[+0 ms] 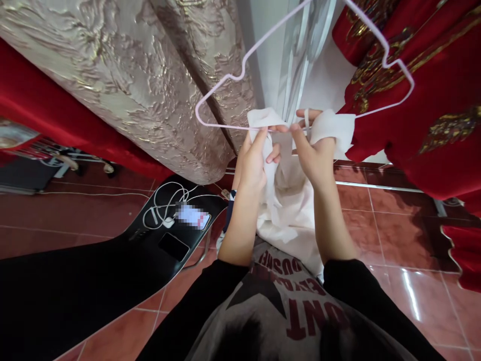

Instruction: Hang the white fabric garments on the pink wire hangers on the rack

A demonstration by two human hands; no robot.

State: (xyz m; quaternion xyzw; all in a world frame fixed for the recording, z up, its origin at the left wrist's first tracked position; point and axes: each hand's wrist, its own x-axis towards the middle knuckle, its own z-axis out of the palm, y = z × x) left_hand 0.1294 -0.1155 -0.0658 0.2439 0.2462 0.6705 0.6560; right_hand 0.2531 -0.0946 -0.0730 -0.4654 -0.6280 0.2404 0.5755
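A pale pink clothes hanger [221, 84] hangs in front of me, its lower bar running level behind my fingers. White cloth [296, 215] drapes from that bar down to my lap, with folded ends showing over the bar on both sides. My left hand [253, 155] is closed, pinching the cloth at the bar. Close beside it my right hand [315, 155] is closed on the cloth too, with thumb and index finger at the bar. A thin white strap loops by the right fingers. The fingertips partly hide where cloth and bar meet.
At left stands a black seat [93, 271] bearing a lit phone [193, 216], a dark phone [174, 247] and a white cable [165, 188]. An embossed beige curtain [112, 75] hangs above it. Red embroidered cloth [424, 125] hangs at right, over a red tiled floor [398, 250].
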